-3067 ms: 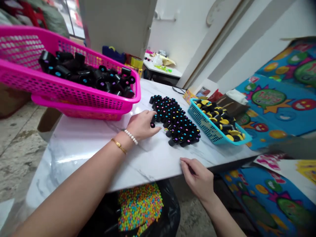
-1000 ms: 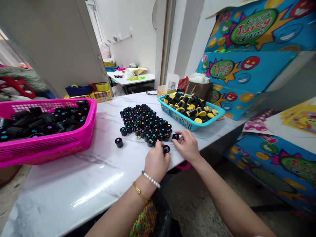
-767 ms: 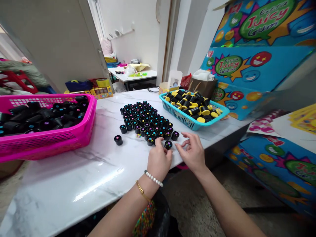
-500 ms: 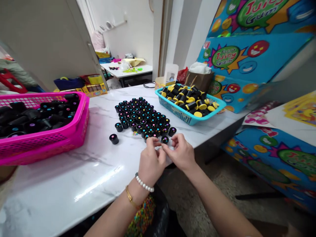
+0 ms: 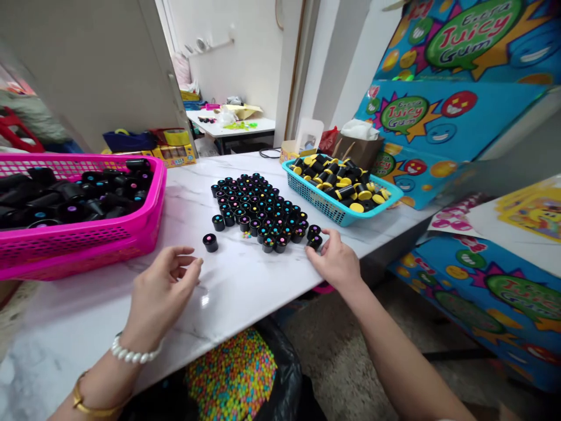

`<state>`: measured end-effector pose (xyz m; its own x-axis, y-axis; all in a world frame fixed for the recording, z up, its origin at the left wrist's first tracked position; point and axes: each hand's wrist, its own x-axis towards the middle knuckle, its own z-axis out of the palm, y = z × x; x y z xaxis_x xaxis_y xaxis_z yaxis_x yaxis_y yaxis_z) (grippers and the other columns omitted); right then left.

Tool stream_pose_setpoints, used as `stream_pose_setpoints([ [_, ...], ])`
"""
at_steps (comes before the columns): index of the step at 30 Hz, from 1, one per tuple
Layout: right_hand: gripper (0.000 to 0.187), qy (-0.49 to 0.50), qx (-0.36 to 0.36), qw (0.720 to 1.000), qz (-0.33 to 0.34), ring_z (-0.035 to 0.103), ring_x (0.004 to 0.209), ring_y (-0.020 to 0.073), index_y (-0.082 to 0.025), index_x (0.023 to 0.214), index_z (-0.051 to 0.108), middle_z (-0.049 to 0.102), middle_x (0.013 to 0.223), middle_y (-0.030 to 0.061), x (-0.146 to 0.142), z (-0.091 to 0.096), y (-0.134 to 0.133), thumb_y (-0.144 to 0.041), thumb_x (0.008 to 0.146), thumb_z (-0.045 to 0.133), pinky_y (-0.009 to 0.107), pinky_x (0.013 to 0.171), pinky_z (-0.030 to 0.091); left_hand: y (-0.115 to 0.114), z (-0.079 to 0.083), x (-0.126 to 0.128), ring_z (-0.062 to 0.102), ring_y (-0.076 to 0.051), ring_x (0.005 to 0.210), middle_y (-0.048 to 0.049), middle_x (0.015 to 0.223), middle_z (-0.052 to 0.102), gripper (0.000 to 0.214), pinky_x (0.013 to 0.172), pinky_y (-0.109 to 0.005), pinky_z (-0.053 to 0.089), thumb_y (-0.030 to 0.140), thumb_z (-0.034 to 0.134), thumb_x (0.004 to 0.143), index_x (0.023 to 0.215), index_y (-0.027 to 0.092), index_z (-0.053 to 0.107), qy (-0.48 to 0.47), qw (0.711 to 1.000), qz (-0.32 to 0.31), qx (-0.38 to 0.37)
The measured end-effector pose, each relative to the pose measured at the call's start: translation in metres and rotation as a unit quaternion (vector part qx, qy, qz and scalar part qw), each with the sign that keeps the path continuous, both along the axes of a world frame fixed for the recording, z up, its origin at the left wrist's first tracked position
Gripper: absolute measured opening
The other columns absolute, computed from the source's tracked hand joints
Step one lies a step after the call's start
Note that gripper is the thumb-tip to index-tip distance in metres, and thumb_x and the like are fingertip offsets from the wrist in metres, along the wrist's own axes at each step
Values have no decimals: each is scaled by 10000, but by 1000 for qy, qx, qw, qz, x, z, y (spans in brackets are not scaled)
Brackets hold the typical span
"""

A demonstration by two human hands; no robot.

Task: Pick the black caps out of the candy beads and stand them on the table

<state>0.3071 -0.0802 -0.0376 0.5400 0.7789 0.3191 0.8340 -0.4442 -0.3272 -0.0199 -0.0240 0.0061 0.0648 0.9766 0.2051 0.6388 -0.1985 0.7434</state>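
My right hand [image 5: 336,261] holds a small black cup [image 5: 314,241] between thumb and fingers. This cup stands on the tabletop at the right edge of a cluster of similar black cups [image 5: 258,206], which have coloured dots inside. My left hand [image 5: 163,287] is over the table to the left, its thumb and curled fingers apart, with nothing visible in it. The closest cup to it is a single black cup [image 5: 210,242] with a pink dot, set apart from the cluster. A few loose candy beads [image 5: 246,235] lie by the cluster's front.
A pink basket [image 5: 149,225] of black containers stands left. At the back right is a turquoise basket [image 5: 315,199] of black-and-yellow containers. Below the table edge, a black bag [image 5: 287,356] holds colourful candy beads [image 5: 232,374]. Blue gum cartons [image 5: 438,117] rise at right.
My left hand has moved away from the right one, to the left. My right hand has shifted slightly right with the cup, now beside the cluster's edge. The bead bag shows more fully.
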Motion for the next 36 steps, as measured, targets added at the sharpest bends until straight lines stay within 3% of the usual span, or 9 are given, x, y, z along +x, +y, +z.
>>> stream_pose_setpoints([
  [6,500,-17,-6,1000,23,698,883,296,-179,1232,588,743,968,123,13,3,23,-462,821,615,355,719,483,42,7,-12,686,-196,648,-16,828,740,398,571,-286,476,515,609,781,1042,216,591,-16,997,5,-70],
  [12,426,-19,13,994,107,692,900,256,-223,1209,636,741,1007,82,32,7,33,-428,836,629,337,765,494,79,-6,-10,671,-192,639,-53,884,726,470,539,-279,437,531,594,770,1075,174,586,-28,995,-22,-97],
  [16,638,6,23,995,96,679,769,248,-182,1331,553,715,811,43,35,4,28,-489,784,670,341,708,492,64,-13,-13,633,-181,653,-7,767,671,371,632,-292,458,476,591,798,1039,195,595,1,1000,16,23],
  [18,747,29,65,995,64,652,669,235,-141,1365,500,658,685,-1,32,-2,21,-513,745,689,332,659,480,48,-12,-13,611,-165,642,7,727,645,296,634,-281,457,437,584,825,1012,207,603,3,994,-6,106],
  [21,589,57,184,981,33,607,585,186,-154,1235,568,611,657,-26,23,-15,8,-502,768,656,303,631,469,29,-14,-3,592,-144,612,1,717,646,213,616,-268,458,384,548,877,962,204,624,-8,982,-79,172],
  [26,349,87,266,959,50,539,512,128,-177,1065,613,576,641,-40,10,-29,-2,-432,825,619,248,574,448,30,-26,44,661,-229,818,-105,919,710,246,761,-350,493,243,471,914,1053,135,644,138,966,-181,120],
  [30,266,51,270,959,64,531,522,126,-179,1018,637,583,641,-35,10,-31,0,-384,851,606,248,584,449,36,-25,78,656,-267,949,-157,1123,658,309,820,-380,500,206,454,919,1151,117,638,207,955,-190,93],
  [33,208,34,287,955,71,541,533,132,-178,975,653,598,652,-20,9,-32,-4,-350,875,592,256,588,462,33,-21,82,651,-239,912,-128,1130,629,277,794,-356,503,225,450,932,1083,144,667,213,953,-185,111],
  [36,163,28,292,949,117,564,557,139,-184,943,663,629,688,2,-2,-32,-16,-315,903,573,265,600,483,30,-18,66,632,-218,877,-97,1076,626,277,763,-332,500,280,445,949,1098,179,656,195,955,-152,165],
])
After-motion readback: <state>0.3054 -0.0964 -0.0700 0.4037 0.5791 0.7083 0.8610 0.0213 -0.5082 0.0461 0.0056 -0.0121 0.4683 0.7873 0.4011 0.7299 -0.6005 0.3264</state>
